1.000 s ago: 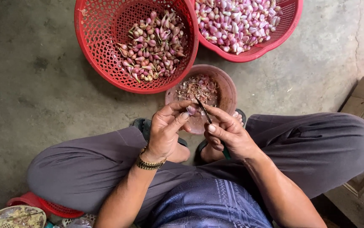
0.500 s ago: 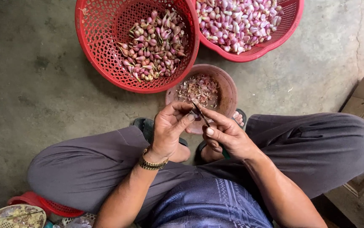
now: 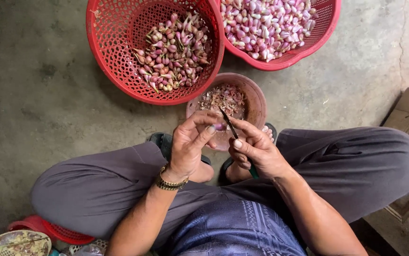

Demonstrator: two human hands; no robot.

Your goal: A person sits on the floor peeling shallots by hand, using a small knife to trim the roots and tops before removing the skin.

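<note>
Head view | left hand [image 3: 190,147] grip pinched on shallot [image 3: 219,127] | right hand [image 3: 256,151] grip closed on knife [image 3: 230,125], blade touching shallot | both above brown bowl [image 3: 256,97]

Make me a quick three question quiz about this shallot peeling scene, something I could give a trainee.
1. True or false: the right hand holds a small knife.
2. Which container sits directly beyond the hands: A) brown bowl of peelings, B) red basket of unpeeled shallots, C) red basket of peeled shallots?
3. What does the left hand pinch at its fingertips?

Key: 1 true. 2 A. 3 a small shallot, mostly hidden by the fingers.
</note>
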